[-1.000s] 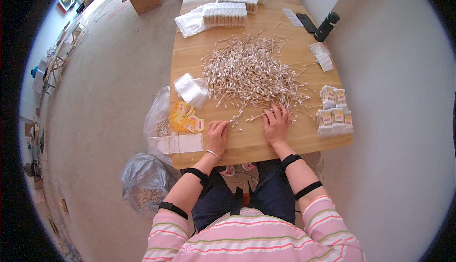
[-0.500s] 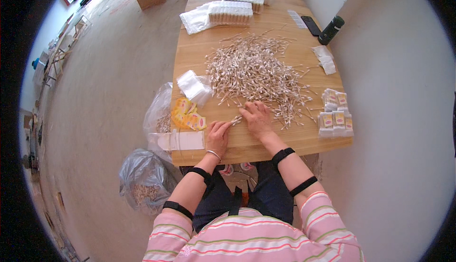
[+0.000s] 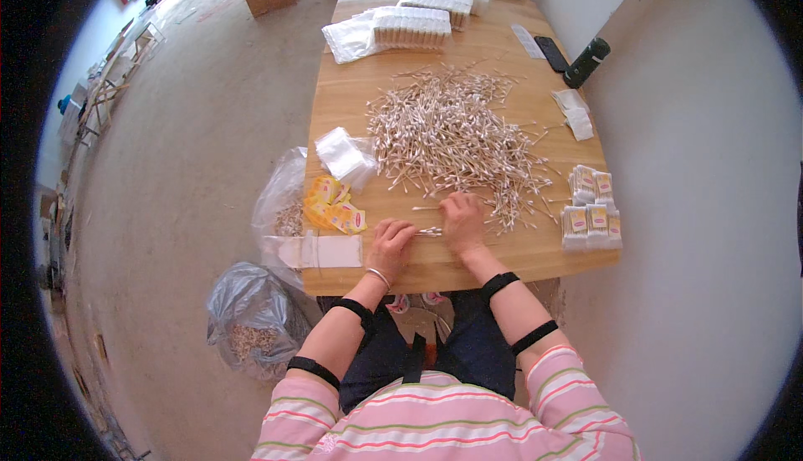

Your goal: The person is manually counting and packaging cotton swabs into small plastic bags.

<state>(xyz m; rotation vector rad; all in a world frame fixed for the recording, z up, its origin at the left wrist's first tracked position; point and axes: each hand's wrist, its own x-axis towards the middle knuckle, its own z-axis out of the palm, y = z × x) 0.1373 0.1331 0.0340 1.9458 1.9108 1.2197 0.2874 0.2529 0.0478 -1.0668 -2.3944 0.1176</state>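
Note:
A large pile of cotton swabs (image 3: pixel 456 130) with white tips lies loose across the middle of the wooden table. At the near side of the pile, my left hand (image 3: pixel 390 246) is closed around a small bunch of swabs (image 3: pixel 430 232), whose tips stick out toward the right. My right hand (image 3: pixel 462 220) is just right of it, its fingers bent and pressed together at the pile's near edge. From its fingertips a single cotton swab (image 3: pixel 425 207) points left, apparently pinched; the fingers partly hide it.
Left of my hands lie clear plastic sleeves (image 3: pixel 345 156), yellow cards (image 3: pixel 336 207) and a white strip (image 3: pixel 335 252). Filled swab packs (image 3: pixel 590 218) stand at the right edge, wrapped stacks (image 3: pixel 411 28) at the back. A dark bottle (image 3: pixel 586 63) and phone (image 3: pixel 551 54) lie near the wall.
My hands have moved slightly apart and nearer to me. The bunch by my left hand has turned from slanted to nearly level. A single swab now shows at my right fingertips.

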